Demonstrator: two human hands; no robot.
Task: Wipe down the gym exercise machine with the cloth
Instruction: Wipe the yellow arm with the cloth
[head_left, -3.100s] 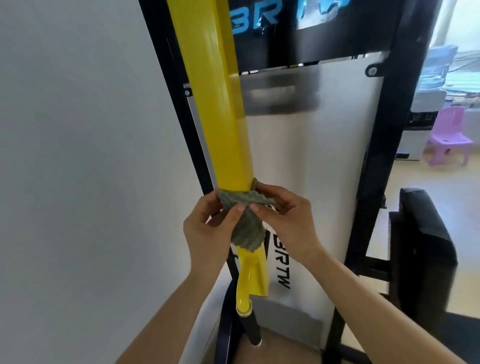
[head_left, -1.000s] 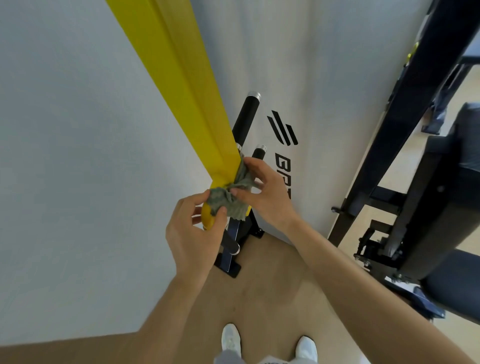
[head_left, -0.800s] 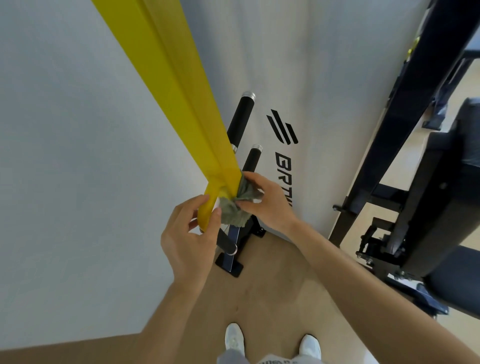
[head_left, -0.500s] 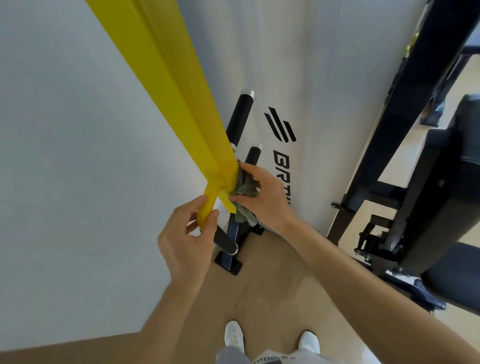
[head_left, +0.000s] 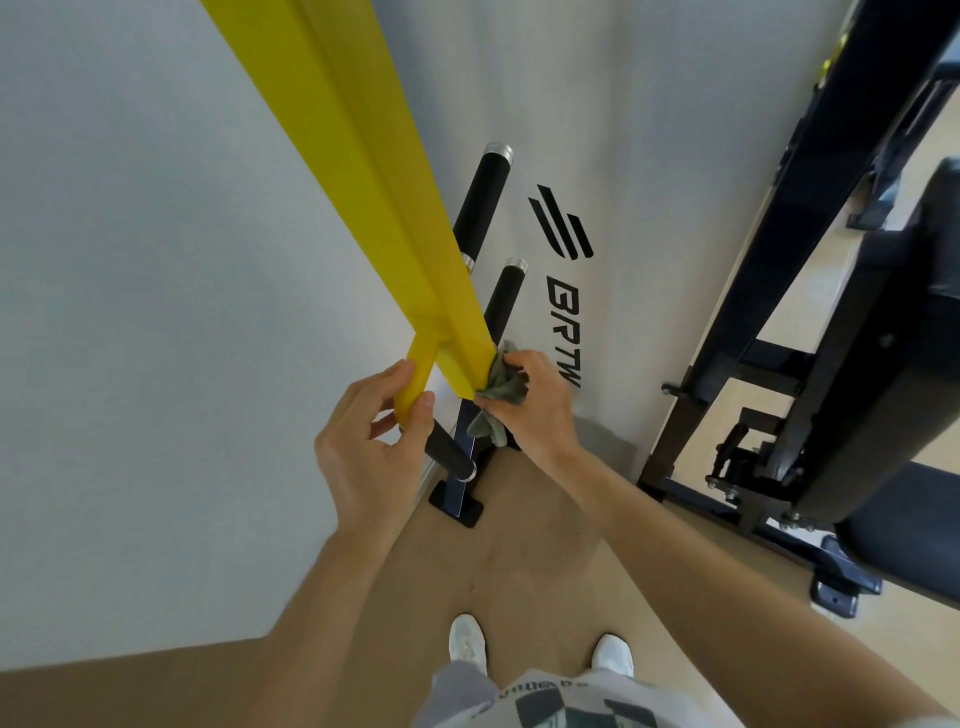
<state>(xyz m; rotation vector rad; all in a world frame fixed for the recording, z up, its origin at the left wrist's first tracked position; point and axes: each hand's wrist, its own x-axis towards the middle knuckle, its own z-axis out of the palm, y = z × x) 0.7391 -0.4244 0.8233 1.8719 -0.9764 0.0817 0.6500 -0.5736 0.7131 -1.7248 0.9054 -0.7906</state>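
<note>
A long yellow machine arm (head_left: 363, 171) slants down from the top left to the middle of the view. Its narrow yellow lower end (head_left: 415, 379) is pinched between the thumb and fingers of my left hand (head_left: 374, 447). My right hand (head_left: 535, 410) presses a bunched grey-green cloth (head_left: 501, 387) against the right side of the arm's lower end. Part of the cloth hangs below my fingers. Black handles (head_left: 480, 197) with chrome caps stick out behind the arm.
A white machine panel (head_left: 597, 156) with a black logo stands just behind. A black frame post (head_left: 769, 234) and a black padded seat (head_left: 893, 332) are at the right. A pale wall (head_left: 130, 286) fills the left. My white shoes (head_left: 467, 644) stand on the wood floor.
The view tilted down from the upper arm to its lower end. The cloth moved from both hands into my right hand on the arm's right side. My left hand shifted to grip the yellow end.
</note>
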